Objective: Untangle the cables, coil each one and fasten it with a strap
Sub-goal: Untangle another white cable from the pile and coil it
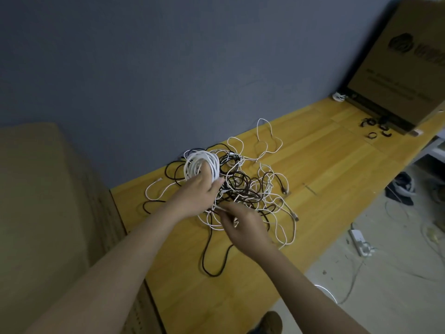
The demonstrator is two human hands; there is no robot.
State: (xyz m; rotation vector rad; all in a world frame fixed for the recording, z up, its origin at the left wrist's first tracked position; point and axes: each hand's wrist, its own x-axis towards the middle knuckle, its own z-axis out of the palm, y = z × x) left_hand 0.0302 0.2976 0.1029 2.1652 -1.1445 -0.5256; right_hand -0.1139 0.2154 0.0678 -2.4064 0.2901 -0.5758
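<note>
- Left hand [199,196] grips white coil [201,166], partly wound; its tail runs into the tangle [250,189] mid-counter [325,150].
- Right hand [243,225] pinches a strand at the tangle's 7 o'clock edge.
- Coil stands near upright, opening facing 7 o'clock.
- Straps [375,127] lie unused at 2 o'clock; most cables left, I judge.

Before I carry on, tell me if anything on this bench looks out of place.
The black and white cables lie in one knotted heap mid-table; only the white coil gripped by the left hand is tidy. The black straps sit far off by the cardboard box.
</note>
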